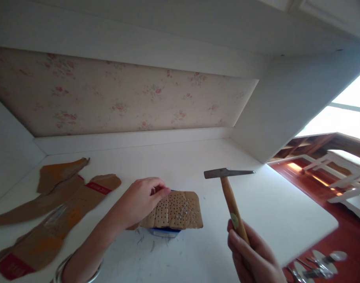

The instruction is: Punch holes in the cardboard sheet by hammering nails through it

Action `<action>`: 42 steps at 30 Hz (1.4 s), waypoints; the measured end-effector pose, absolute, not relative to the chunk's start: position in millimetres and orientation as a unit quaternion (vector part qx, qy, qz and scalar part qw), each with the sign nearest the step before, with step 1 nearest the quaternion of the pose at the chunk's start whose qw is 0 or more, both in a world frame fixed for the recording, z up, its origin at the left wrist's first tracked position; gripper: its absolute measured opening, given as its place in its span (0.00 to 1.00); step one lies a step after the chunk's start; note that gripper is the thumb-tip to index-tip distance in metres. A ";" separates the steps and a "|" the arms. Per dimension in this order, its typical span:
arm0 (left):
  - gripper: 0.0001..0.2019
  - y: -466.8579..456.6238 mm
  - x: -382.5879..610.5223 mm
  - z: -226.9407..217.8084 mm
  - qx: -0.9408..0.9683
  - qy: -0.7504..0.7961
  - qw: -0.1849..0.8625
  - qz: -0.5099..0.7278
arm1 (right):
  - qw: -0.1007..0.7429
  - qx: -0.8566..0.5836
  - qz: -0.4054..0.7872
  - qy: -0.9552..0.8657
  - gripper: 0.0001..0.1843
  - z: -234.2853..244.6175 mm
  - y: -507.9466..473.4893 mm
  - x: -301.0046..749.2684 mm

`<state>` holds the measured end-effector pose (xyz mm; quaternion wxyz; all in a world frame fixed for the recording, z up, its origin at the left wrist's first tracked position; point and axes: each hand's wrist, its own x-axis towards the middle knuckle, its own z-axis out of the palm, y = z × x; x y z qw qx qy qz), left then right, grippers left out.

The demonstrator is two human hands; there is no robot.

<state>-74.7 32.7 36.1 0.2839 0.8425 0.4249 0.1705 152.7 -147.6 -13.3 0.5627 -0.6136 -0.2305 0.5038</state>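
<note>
My right hand (252, 249) is wrapped round the wooden handle of a hammer (231, 196), which is held up over the white surface, its narrow metal head at the top. A green oval mark shows on the handle. My left hand (146, 196) is closed in a pinch over the far left part of a piece of brown cardboard (194, 200); what its fingertips hold, if anything, is hidden. The cardboard is full of small holes in rows, with several small grey, shiny spots on its right half. It rests on a blue box (165, 232), mostly covered.
Torn brown cardboard pieces (60, 224) with red and orange patches lie at the left of the white tabletop (215, 157). Thin dark slivers (152, 246) are scattered before the blue box. White walls and an overhead shelf enclose the back; white furniture (345, 169) stands right, on a red floor.
</note>
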 end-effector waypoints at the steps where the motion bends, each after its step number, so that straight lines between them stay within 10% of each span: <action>1: 0.14 37.9 -80.2 36.6 0.841 0.451 0.246 0.169 | 0.563 -0.602 0.511 -0.245 0.20 -15.2 -138.2 154.6; 9: 0.19 88.7 -125.6 -6.5 0.811 0.582 0.054 -0.004 | 0.579 -0.550 0.514 -0.314 0.16 -48.9 -53.4 174.4; 42: 0.15 89.9 -75.0 -61.1 0.865 0.490 0.104 -0.038 | 0.564 -0.551 0.555 -0.264 0.20 -68.0 -19.1 177.5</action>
